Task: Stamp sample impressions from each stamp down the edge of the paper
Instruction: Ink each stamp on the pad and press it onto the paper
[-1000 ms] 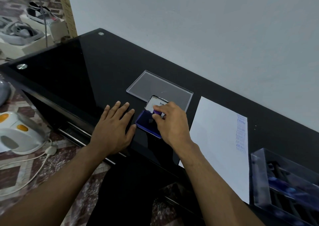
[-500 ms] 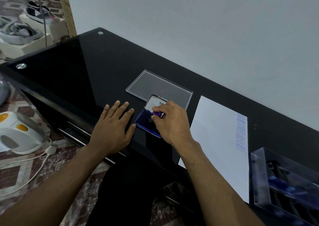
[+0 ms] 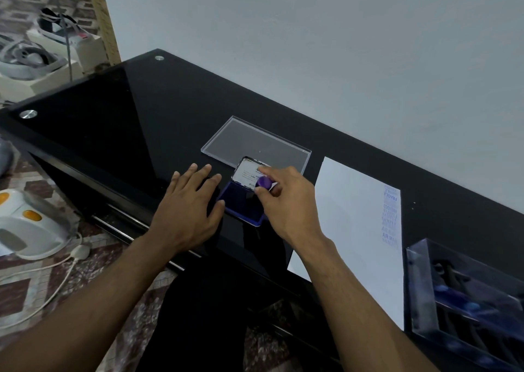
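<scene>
Left hand [image 3: 189, 207] lying flat and released on the glossy black glass desk [image 3: 119, 122], fingers spread, thumb tip just beside the near-left corner of the open blue-purple ink pad [image 3: 243, 205]. Right hand [image 3: 286, 201] clenched around a small stamp with a round purple knob [image 3: 264, 182], thumb and fingers pinching it from the sides. Stamp held over the far edge of the ink pad, near the hinge; cannot tell whether its face touches the ink, because the fingers hide it. Raised lid of the ink pad with a white printed label [image 3: 246, 170] standing tilted behind the pad, partly covered by the right fingers. Behind that, flat clear plastic rectangular lid [image 3: 255, 141] lying on the desk. To the right, white sheet of paper [image 3: 348, 224] lying flat, well apart from the ink pad, with a column of pale blue stamped words [image 3: 391, 218] down its far right edge; "FRAGILE" and "AIR MAIL" readable, others too faint. At the right border, transparent plastic box with dark stamps inside [image 3: 465, 295], just beside the paper. On the floor at left, white electric kettle with orange buttons [image 3: 25, 229] and its white cable.
</scene>
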Motion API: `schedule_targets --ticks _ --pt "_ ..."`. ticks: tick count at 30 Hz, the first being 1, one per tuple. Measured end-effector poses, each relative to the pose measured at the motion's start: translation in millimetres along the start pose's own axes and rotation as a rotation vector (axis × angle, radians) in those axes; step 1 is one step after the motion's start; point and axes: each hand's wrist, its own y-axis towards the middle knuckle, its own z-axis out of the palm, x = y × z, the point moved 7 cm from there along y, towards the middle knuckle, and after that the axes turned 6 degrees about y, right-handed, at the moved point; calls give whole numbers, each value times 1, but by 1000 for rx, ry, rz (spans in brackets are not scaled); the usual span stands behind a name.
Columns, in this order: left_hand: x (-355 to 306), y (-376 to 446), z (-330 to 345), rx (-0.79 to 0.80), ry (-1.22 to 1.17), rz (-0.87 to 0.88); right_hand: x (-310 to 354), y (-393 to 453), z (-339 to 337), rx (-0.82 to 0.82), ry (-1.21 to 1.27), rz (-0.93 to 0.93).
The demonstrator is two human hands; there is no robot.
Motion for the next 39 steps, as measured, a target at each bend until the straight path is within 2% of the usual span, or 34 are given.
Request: schedule_targets --ticks 7,20,29,39 --pt "-77 19 -4 -30 -41 155 -29 -19 -63 -121 -46 9" --pt "-228 29 34 59 -112 397 -119 -75 -173 -298 -107 212" --pt "-275 35 57 133 -116 451 -157 -89 -206 -339 -185 281" --pt "-288 45 83 183 -44 500 -174 -86 -211 -335 -251 266"
